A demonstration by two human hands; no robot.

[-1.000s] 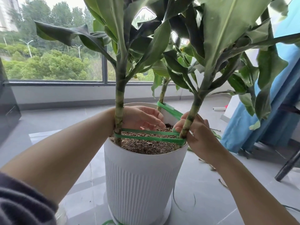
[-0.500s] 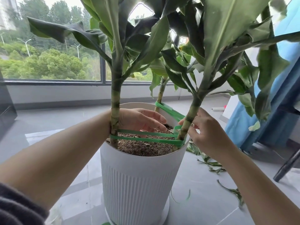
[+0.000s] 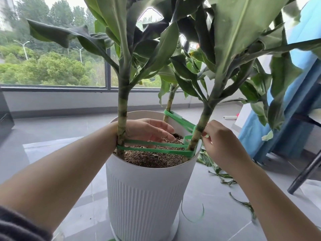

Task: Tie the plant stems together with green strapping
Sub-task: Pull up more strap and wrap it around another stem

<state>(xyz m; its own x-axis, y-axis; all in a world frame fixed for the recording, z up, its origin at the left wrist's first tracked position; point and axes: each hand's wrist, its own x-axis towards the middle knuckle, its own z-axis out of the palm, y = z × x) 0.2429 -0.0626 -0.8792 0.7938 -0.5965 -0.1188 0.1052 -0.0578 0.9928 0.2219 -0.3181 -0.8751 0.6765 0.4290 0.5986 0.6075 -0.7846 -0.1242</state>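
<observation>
I place everything by the white pot (image 3: 144,197). From its soil (image 3: 151,159) rise the left stem (image 3: 122,119) at the near left rim, the right stem (image 3: 201,129) at the near right rim, and the back stem (image 3: 169,105) at the far rim. My left hand (image 3: 147,131) hangs over the soil, fingers spread and relaxed, holding nothing. My right hand (image 3: 220,143), just outside the right rim, pinches the strapping (image 3: 152,149), which runs in green bands between all three stems. A loose strip (image 3: 192,219) curls beside the pot's base.
</observation>
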